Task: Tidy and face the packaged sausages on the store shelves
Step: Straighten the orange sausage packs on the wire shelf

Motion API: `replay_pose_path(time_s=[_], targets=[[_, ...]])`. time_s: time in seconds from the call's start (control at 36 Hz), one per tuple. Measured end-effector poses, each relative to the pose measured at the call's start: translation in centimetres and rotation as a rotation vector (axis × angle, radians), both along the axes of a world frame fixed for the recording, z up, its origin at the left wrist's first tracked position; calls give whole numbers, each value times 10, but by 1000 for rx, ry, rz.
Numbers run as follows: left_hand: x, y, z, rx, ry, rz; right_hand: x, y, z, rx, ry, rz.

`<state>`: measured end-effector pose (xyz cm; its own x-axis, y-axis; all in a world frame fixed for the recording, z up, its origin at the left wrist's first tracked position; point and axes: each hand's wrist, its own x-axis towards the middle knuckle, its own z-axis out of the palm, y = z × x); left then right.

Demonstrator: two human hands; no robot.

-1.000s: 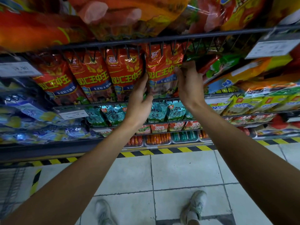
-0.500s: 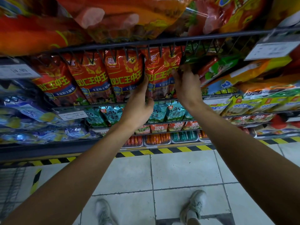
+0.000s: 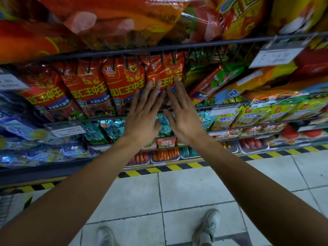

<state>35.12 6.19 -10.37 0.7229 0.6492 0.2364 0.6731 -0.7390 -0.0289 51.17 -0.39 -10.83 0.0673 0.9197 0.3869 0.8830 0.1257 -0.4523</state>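
Both hands, the left hand [image 3: 142, 119] and right hand [image 3: 183, 118], lie flat and spread, each grip holding nothing, fingertips pressing the rightmost glossy red plastic sausage pack [image 3: 165, 71], standing long-axis upright on the wire shelf [image 3: 221, 105], directly ahead.

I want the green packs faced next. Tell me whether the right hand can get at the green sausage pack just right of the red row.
Probably yes. The right hand lies open on the rightmost red pack, and the green sausage pack sits right beside it on the same wire shelf, with nothing in front.

wire shelf [image 3: 110, 119], red sausage packs [image 3: 88, 87] upright
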Motion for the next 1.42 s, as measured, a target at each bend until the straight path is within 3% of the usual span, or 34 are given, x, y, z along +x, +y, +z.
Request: replay_pose_path(time_s=[0.19,0.44,0.58,0.72,0.92,1.06,1.25,1.42], targets=[[9,-13,11,-76,-72,25,15,-29,9,-28,220,-40],[52,-49,28,-388,-430,-9,41,-78,11,-25,460,-266],[93,-57,33,-580,-577,77,60,-84,10,-138,520,-260],[133,-51,37,-592,-677,172,82,-84,14,-203,565,-177],[160,-47,47,-499,-623,349,100,-86,25,-307,583,-70],[154,-36,57,-475,-550,309,107,-86,32,-371,656,-39],[128,-40,53,-530,-806,283,109,-77,19,-469,789,3],[107,-52,70,-634,-874,217,86,-75,16,-583,987,-30]])
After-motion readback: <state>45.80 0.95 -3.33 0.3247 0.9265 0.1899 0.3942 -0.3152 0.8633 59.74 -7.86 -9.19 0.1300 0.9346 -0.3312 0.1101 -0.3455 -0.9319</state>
